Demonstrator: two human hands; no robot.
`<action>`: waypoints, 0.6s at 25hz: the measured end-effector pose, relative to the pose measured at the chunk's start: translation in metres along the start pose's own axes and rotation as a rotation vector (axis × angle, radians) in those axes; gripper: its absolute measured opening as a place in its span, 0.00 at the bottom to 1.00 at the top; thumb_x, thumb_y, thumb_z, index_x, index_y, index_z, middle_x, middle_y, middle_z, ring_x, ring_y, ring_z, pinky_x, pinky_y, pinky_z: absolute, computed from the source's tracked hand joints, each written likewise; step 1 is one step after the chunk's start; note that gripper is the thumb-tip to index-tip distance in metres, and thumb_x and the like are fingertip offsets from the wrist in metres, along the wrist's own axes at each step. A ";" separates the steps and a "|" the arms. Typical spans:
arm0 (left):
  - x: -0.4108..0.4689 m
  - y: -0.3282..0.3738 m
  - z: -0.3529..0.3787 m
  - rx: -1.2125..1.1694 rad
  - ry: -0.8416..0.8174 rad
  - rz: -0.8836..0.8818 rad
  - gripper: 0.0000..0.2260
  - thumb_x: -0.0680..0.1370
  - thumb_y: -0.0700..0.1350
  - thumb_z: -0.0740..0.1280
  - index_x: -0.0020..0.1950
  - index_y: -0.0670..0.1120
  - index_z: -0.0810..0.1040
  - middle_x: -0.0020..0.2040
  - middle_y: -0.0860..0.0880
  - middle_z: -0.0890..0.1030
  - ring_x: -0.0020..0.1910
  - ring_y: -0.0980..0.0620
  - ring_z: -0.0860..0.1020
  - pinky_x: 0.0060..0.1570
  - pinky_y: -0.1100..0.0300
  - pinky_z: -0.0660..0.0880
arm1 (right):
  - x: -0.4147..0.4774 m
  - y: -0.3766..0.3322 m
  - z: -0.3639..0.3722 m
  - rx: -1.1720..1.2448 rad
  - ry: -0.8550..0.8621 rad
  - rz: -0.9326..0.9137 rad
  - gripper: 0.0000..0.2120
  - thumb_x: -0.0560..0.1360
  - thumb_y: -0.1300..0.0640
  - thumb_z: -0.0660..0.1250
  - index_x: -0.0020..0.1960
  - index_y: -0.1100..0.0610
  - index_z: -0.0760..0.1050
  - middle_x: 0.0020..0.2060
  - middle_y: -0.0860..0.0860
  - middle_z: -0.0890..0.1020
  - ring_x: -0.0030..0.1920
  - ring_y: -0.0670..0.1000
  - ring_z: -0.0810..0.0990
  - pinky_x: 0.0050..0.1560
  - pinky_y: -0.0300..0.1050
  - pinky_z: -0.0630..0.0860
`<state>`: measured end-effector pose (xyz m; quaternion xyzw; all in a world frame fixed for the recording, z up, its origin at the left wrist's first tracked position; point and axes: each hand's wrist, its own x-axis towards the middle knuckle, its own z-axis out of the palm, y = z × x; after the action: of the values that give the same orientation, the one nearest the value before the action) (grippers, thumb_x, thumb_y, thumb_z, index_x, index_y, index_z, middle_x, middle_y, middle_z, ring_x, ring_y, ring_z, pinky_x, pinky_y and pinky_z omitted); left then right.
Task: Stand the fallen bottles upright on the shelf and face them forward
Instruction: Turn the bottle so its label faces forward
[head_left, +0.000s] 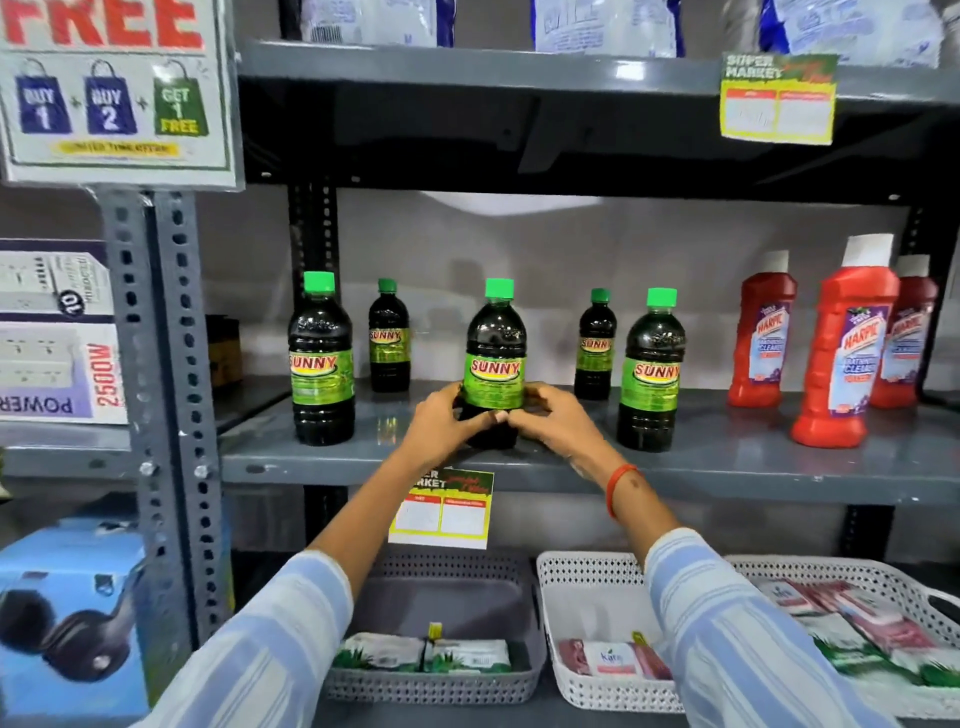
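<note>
Several dark Sunny bottles with green caps stand upright on the grey shelf (727, 457). The middle bottle (494, 358) stands near the front edge, label facing me. My left hand (447, 423) and my right hand (550, 421) wrap its base from both sides, fingertips meeting in front. A big bottle (321, 358) stands at the left, another (649, 371) at the right. Two smaller bottles, one on the left (388, 338) and one on the right (596, 345), stand further back. No bottle lies on its side.
Three red Harpic bottles (844, 343) stand at the shelf's right. A price tag (441, 512) hangs from the shelf edge. Below sit a grey basket (436, 686) and a white basket (582, 691) with packets. A slotted upright post (166, 364) stands left, boxes beyond it.
</note>
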<state>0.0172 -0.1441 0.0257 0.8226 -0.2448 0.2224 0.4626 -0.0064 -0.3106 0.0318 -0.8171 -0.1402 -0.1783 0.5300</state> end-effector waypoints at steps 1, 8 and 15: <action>0.001 0.002 0.002 -0.018 -0.002 -0.015 0.22 0.71 0.49 0.74 0.61 0.42 0.76 0.55 0.45 0.81 0.53 0.52 0.77 0.50 0.65 0.70 | -0.001 0.001 -0.003 -0.001 0.000 0.005 0.25 0.65 0.53 0.74 0.60 0.59 0.75 0.56 0.56 0.82 0.55 0.52 0.81 0.60 0.51 0.77; 0.001 0.003 0.005 -0.049 -0.094 -0.038 0.19 0.71 0.50 0.73 0.59 0.44 0.79 0.54 0.46 0.83 0.52 0.53 0.79 0.56 0.57 0.75 | 0.000 0.010 -0.009 0.066 0.042 0.043 0.22 0.68 0.61 0.72 0.61 0.58 0.74 0.56 0.57 0.81 0.57 0.56 0.80 0.61 0.57 0.77; -0.002 0.013 0.008 -0.070 -0.044 -0.111 0.20 0.71 0.48 0.73 0.61 0.43 0.76 0.56 0.45 0.81 0.50 0.53 0.77 0.49 0.66 0.72 | 0.001 0.011 -0.009 0.045 0.000 0.036 0.24 0.67 0.58 0.71 0.63 0.55 0.74 0.59 0.55 0.81 0.57 0.54 0.80 0.61 0.56 0.77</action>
<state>0.0090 -0.1564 0.0298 0.8229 -0.2164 0.1696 0.4973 -0.0025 -0.3233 0.0267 -0.8074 -0.1294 -0.1653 0.5514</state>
